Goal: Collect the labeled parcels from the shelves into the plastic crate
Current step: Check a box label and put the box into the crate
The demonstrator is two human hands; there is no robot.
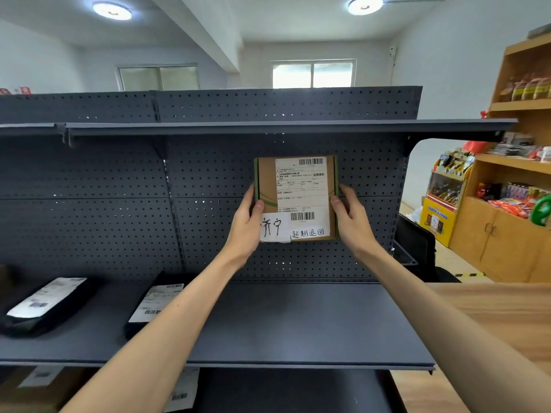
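**One cardboard parcel held up in two hands before the shelving**

Two hands hold one parcel. The left hand (249,217) grips its lower left edge, thumb on the front face and fingers hidden behind. The right hand (348,214) grips the right edge the same way, thumb tip on the front.

The cardboard parcel (267,180) is in the air in front of the perforated back panel (89,174), above the dark grey shelf (298,323) and touching neither. It stands upright with its broad face turned to the camera and its long axis vertical. It is a flat brown box with green stripes along the side edges. One white shipping label (301,186) covers most of the face, printed upright, with two barcodes, one at the top and one near the bottom, and a handwritten line below. One white paper slip (274,229) with large handwritten characters sits at the lower left corner, partly under the left thumb.

Two black mailer bags lie flat on the shelf to the left, each with a white label: the far-left mailer (44,302) and the nearer mailer (155,302). At the right stands a wooden cupboard (507,234) stocked with packaged goods. Two round lamps shine on the ceiling.
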